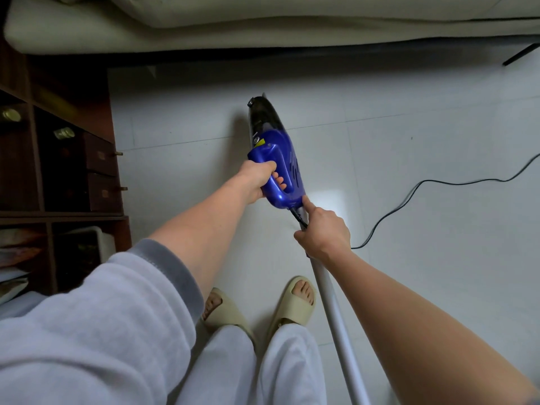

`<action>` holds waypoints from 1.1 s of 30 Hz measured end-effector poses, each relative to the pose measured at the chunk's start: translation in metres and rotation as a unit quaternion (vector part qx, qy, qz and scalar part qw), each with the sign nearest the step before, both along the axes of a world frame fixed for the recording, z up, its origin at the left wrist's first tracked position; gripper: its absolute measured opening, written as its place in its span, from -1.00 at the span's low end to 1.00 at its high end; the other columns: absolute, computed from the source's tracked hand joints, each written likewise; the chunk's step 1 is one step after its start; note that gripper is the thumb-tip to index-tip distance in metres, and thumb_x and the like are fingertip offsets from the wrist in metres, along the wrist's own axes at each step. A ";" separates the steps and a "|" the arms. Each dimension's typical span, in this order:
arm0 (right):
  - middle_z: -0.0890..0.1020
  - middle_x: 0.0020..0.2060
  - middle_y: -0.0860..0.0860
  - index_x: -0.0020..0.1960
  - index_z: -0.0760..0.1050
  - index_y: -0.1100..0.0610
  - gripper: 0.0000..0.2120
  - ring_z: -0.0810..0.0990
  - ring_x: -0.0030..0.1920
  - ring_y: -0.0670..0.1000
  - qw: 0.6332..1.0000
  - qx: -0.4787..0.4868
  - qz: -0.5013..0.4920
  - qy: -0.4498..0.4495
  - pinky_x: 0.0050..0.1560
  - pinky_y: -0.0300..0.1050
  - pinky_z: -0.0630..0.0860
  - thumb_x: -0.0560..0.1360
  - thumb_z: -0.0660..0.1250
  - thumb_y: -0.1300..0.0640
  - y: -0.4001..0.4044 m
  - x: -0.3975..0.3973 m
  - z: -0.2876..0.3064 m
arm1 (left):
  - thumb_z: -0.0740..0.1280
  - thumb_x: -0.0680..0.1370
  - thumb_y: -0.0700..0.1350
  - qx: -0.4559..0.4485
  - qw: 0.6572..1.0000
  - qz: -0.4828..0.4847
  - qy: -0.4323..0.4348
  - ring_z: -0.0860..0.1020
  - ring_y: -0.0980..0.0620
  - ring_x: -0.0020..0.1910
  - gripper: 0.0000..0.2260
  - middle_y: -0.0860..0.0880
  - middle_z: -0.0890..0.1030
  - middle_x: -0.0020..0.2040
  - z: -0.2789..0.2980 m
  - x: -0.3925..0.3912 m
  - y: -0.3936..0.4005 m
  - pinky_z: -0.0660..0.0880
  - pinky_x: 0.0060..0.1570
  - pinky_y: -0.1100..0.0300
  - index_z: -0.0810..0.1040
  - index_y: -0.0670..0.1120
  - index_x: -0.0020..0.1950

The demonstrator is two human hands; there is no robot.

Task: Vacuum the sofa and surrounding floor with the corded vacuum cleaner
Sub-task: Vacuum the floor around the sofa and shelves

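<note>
There is one view only, from a wide-angle camera worn on the person's head, so nothing is shared with a second view. It looks forward and steeply down, almost straight at the floor (409, 159), and lines bend toward the picture's edges. Nearest the lens are the arms, which reach in from the bottom corners; the left hand (257, 182) and right hand (324, 233) sit around the picture's middle, on the vacuum (277, 159). The feet (257, 305) show low in the middle. The sofa (263, 27) runs along the top edge, farthest off, and a shelf (58, 159) fills the left edge.
</note>
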State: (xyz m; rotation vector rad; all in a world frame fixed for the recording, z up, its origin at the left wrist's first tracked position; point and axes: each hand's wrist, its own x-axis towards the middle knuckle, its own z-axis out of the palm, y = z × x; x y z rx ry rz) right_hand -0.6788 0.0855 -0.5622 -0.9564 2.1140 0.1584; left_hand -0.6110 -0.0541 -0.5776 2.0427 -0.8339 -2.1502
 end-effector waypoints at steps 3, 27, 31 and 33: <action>0.57 -0.19 0.04 0.38 0.22 -0.10 -0.39 0.60 -0.23 0.13 1.000 0.000 -0.009 0.006 -0.35 -0.15 0.42 0.39 0.24 0.22 0.007 -0.020 0.001 | 0.23 0.59 -0.28 0.005 1.000 -0.003 0.001 0.52 0.01 -0.36 -0.91 -0.09 0.49 -0.27 0.000 -0.021 0.006 0.54 -0.52 0.24 0.44 -0.22 -0.11; 0.56 -0.25 0.03 0.26 0.26 -0.02 -0.50 0.51 -0.29 0.12 0.999 0.006 -0.024 0.030 -0.47 -0.19 0.24 0.38 0.25 0.27 0.019 -0.081 -0.003 | 0.22 0.60 -0.25 -0.008 0.999 -0.049 0.002 0.53 0.05 -0.32 -0.91 -0.06 0.50 -0.25 -0.010 -0.094 0.017 0.52 -0.35 0.17 0.43 -0.22 0.08; 0.55 -0.21 0.02 0.27 0.27 -0.03 -0.51 0.50 -0.26 0.11 1.000 0.001 0.003 0.022 -0.45 -0.18 0.28 0.40 0.28 0.24 0.002 -0.069 -0.003 | 0.22 0.59 -0.26 -0.017 0.999 -0.027 -0.006 0.52 0.05 -0.33 -0.96 -0.05 0.49 -0.27 -0.010 -0.075 0.003 0.51 -0.36 0.18 0.45 -0.21 0.01; 0.57 -0.20 0.02 0.27 0.28 -0.04 -0.51 0.55 -0.24 0.11 1.000 0.001 0.014 0.015 -0.42 -0.17 0.34 0.40 0.28 0.24 -0.008 -0.062 -0.003 | 0.22 0.59 -0.26 -0.020 1.000 -0.007 -0.008 0.51 0.05 -0.34 -0.92 -0.05 0.48 -0.30 -0.011 -0.063 -0.005 0.50 -0.38 0.18 0.45 -0.19 -0.09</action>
